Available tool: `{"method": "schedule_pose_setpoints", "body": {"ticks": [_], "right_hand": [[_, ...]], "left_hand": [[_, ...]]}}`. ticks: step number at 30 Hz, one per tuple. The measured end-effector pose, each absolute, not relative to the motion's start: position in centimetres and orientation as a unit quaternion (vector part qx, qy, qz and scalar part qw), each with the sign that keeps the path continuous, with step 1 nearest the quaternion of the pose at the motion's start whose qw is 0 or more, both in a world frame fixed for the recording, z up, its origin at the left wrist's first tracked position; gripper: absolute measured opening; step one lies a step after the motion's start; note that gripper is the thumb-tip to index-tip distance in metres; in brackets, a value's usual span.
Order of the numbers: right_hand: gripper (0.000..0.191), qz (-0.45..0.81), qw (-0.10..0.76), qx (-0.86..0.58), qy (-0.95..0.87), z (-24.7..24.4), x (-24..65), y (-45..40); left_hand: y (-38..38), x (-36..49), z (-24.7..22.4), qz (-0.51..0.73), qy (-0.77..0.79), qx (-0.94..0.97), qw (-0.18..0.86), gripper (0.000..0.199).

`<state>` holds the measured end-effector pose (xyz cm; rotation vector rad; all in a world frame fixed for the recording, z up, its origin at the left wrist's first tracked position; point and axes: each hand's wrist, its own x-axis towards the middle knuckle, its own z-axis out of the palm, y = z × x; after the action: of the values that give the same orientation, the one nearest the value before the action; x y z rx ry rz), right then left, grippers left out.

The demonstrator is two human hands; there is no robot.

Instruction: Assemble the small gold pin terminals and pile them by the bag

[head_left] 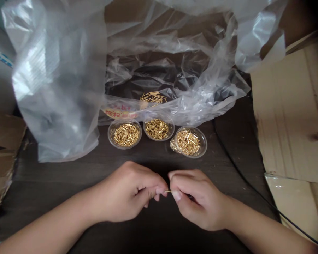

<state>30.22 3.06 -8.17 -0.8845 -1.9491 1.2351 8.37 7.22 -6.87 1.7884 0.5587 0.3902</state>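
Note:
Between the fingertips of both hands a thin gold-coloured metal pin (pixel 168 191) spans the small gap, just above the dark table. My left hand (pixel 132 192) pinches one end of it between thumb and forefinger. The other end is pinched by my right hand (pixel 196 197); much of the pin is hidden by the fingers. Beyond the hands stand three clear round tubs of small gold metal parts: a left tub (pixel 109 139), a middle tub (pixel 173 133) and a right tub (pixel 206 146).
Behind the tubs a large clear plastic bag (pixel 66 88) spreads wide, with longer gold pins (pixel 153 97) lying in its opening. A black cable (pixel 238 176) runs down the right side of the dark table (pixel 69 176). Cardboard (pixel 286 116) borders the right, more cardboard (pixel 5 141) the left.

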Motion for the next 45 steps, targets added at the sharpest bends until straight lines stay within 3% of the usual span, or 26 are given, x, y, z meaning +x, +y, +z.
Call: {"method": "schedule_pose_setpoints", "body": {"ticks": [9, 18, 22, 45], "right_hand": [[0.019, 0.450, 0.325, -0.344, -0.757, -7.8, 30.4, 3.0], [0.023, 0.305, 0.031, -0.504, -0.807, -5.0, 31.6, 3.1], [0.024, 0.292, -0.049, -0.541, -0.787, -5.0, 30.6, 3.2], [0.019, 0.262, -0.098, -0.538, -0.795, -5.1, 29.4, 3.2]], "left_hand": [[7.3, 8.5, -7.0, 0.168, 0.242, 0.763, 0.575, 0.022], [7.0, 8.4, -7.6, 0.188, 0.295, 0.746, 0.566, 0.019], [6.9, 8.4, -7.5, 0.205, 0.294, 0.749, 0.557, 0.021], [7.0, 8.3, -7.1, 0.236, 0.281, 0.750, 0.550, 0.030]]}}
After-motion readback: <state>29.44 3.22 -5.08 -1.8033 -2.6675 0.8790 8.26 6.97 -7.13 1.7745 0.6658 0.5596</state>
